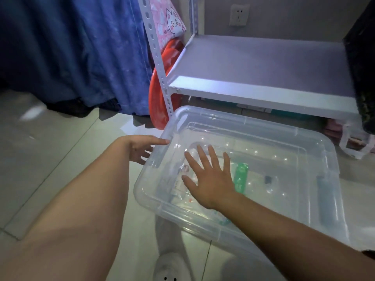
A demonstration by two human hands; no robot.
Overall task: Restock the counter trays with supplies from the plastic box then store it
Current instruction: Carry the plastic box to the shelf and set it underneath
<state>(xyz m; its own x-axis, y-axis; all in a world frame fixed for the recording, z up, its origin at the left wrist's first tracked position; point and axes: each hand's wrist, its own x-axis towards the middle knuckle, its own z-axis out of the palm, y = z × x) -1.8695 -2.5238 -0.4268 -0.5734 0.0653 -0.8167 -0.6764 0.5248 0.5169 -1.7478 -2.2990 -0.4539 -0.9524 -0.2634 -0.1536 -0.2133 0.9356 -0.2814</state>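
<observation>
A clear plastic box [316,159] with its clear lid on stands on the tiled floor in front of a white metal shelf. Through the lid I see a green packet [241,177] and other small packaged supplies, blurred. My right hand [211,179] lies flat on the lid with fingers spread, holding nothing. My left hand [142,149] is at the box's left rim, fingers apart, fingertips at the edge.
The white shelf board [263,67] just behind the box is bare, with a slotted upright [158,63] at its left. Red round basins [158,94] lean beside the upright. A blue curtain [71,53] hangs at the left. A white plastic bag [353,145] lies at the right.
</observation>
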